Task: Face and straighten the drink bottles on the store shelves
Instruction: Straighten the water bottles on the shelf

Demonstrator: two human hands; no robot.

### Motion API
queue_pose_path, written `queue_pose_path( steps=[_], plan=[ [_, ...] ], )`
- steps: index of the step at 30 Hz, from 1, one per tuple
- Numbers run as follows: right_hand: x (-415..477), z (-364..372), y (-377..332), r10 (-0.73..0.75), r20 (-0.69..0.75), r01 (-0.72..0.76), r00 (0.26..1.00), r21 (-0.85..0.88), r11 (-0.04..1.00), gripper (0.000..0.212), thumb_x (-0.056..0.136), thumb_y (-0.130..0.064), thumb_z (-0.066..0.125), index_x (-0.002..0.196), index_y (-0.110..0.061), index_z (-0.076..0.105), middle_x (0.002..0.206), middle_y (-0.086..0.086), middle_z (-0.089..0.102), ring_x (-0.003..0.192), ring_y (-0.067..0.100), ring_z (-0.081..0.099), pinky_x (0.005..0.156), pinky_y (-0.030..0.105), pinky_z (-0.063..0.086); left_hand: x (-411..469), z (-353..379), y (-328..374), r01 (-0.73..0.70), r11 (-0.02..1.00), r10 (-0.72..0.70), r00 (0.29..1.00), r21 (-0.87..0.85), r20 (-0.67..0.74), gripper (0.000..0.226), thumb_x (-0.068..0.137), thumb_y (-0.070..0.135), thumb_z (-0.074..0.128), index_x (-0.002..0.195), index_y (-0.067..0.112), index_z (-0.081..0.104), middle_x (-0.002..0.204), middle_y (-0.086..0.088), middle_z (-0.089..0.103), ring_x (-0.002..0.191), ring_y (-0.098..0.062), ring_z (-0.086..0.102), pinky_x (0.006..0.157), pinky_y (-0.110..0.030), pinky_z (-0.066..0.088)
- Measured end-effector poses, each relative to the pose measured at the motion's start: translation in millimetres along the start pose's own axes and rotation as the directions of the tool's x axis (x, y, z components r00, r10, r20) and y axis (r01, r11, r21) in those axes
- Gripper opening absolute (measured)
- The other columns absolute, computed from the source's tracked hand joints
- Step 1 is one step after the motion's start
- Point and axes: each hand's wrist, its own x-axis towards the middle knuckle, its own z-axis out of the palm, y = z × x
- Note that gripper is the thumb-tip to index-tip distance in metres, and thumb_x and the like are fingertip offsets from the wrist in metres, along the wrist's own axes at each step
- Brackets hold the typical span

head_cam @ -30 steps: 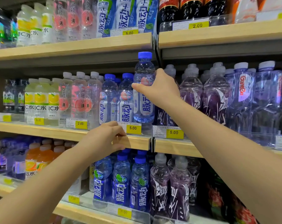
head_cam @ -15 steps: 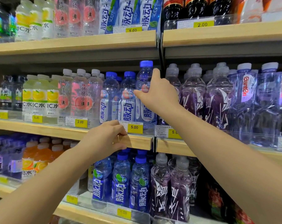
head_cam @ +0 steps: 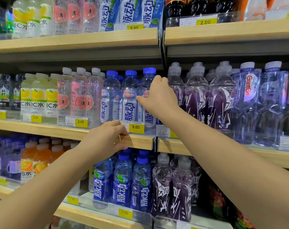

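Middle shelf (head_cam: 41, 129): pale wood front edge, drinks packed in rows behind a clear rail.
Ganten bottles (head_cam: 249, 96): clear, white-capped, far right of this shelf, red "Ganten" lettering facing out.
Purple bottles (head_cam: 196, 100): grey-capped, white script on the labels, just right of the shelf divider.
C水 lemon bottles (head_cam: 37, 96): standing at the left, lemon pictures to the front.
Right hand (head_cam: 158, 96): reaching in, fingers wrapped round the bottle's shoulder and thumb lying across its front. It has come down with the bottle since a second ago.
Left hand (head_cam: 105, 139): below and left of the right hand, fingers over the shelf lip and thumb under, same hold as before.
Blue-capped 脉动 bottle (head_cam: 147, 83): it was lifted clear above its neighbours; now it is down, its cap level with the two neighbour bottles (head_cam: 129, 100) beside it. It stands last in the row, against the divider, with "脉" showing under the wrist.
Price tag (head_cam: 135, 127): yellow, reads "5.00", just right of the left hand's fingertips.
Second tag (head_cam: 80, 121): "2.00", further left.
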Motion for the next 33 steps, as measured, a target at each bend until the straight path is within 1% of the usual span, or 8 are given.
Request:
queue_pose_path(
  steps=[6,12,20,22,25,28,30,33],
  plan=[
    [-5,0,2,-0.025,-0.035,0.023,0.999,-0.059,0.998,0.083,0.087,-0.051,0.076,0.143,-0.006,0.034,0.136,0.013,0.045,0.105,0.034,0.065,0.067,0.034,0.039,-1,-1,1,0.0,1.0,0.0,1.0,0.005,0.004,0.042,0.085,0.053,0.068,0.121,0.035,0.058,0.113,0.019,0.05,0.1,-0.006,0.052,0.076,-0.033,0.055],
    [-11,1,6,-0.098,-0.049,0.093,0.994,-0.105,0.99,0.065,0.092,-0.048,0.072,0.134,-0.009,0.041,0.134,0.012,0.044,0.095,0.032,0.066,0.063,0.032,0.036,-2,-1,1,-0.001,1.0,0.001,1.0,-0.002,-0.002,0.041,0.084,0.052,0.069,0.12,0.035,0.059,0.111,0.02,0.05,0.098,-0.005,0.052,0.074,-0.029,0.053],
    [-24,-20,17,-0.17,-0.004,0.169,0.985,-0.101,0.98,0.052,0.096,-0.037,0.066,0.138,-0.014,0.043,0.137,0.008,0.043,0.091,0.029,0.061,0.063,0.033,0.038,-6,-6,7,-0.005,1.0,0.005,1.0,-0.005,0.009,0.037,0.084,0.052,0.069,0.116,0.037,0.058,0.106,0.021,0.048,0.09,-0.004,0.049,0.068,-0.027,0.052],
    [-33,-32,23,-0.182,0.033,0.185,0.983,-0.114,0.976,0.049,0.096,-0.039,0.064,0.136,-0.017,0.046,0.133,0.005,0.046,0.095,0.028,0.06,0.066,0.034,0.039,-7,-8,9,-0.002,1.0,0.002,1.0,-0.007,0.023,0.036,0.085,0.05,0.068,0.116,0.035,0.058,0.106,0.019,0.047,0.089,-0.005,0.049,0.069,-0.03,0.054],
    [-49,-58,38,-0.155,0.129,0.17,0.979,-0.115,0.979,0.044,0.094,-0.044,0.065,0.13,-0.022,0.053,0.126,0.001,0.052,0.105,0.025,0.059,0.075,0.036,0.045,-7,-11,15,0.006,1.0,-0.005,0.998,-0.018,0.063,0.037,0.086,0.047,0.067,0.118,0.031,0.058,0.107,0.014,0.048,0.095,-0.01,0.051,0.08,-0.035,0.053],
    [-73,-93,55,-0.115,0.277,0.152,0.954,-0.118,0.981,0.047,0.091,-0.05,0.068,0.131,-0.027,0.057,0.122,-0.003,0.056,0.108,0.02,0.057,0.086,0.038,0.05,-6,-13,25,0.044,0.999,-0.047,0.985,0.021,0.167,0.049,0.085,0.051,0.065,0.126,0.027,0.053,0.116,0.006,0.048,0.105,-0.017,0.051,0.091,-0.038,0.05],
    [-92,-115,66,-0.079,0.345,0.127,0.935,-0.12,0.985,0.049,0.09,-0.05,0.07,0.132,-0.028,0.058,0.117,-0.005,0.057,0.105,0.018,0.057,0.089,0.041,0.053,-5,-15,35,0.049,0.997,-0.059,0.976,0.053,0.211,0.057,0.084,0.058,0.063,0.132,0.031,0.048,0.122,0.004,0.047,0.11,-0.02,0.05,0.092,-0.04,0.05],
    [-123,-145,84,-0.019,0.394,0.097,0.919,-0.179,0.979,0.049,0.089,-0.051,0.071,0.131,-0.03,0.059,0.114,-0.007,0.057,0.106,0.017,0.057,0.092,0.041,0.053,-1,-20,58,0.001,1.0,-0.002,0.983,0.005,0.182,0.058,0.082,0.062,0.06,0.13,0.033,0.048,0.118,0.006,0.047,0.104,-0.019,0.052,0.086,-0.042,0.053]
  ],
)
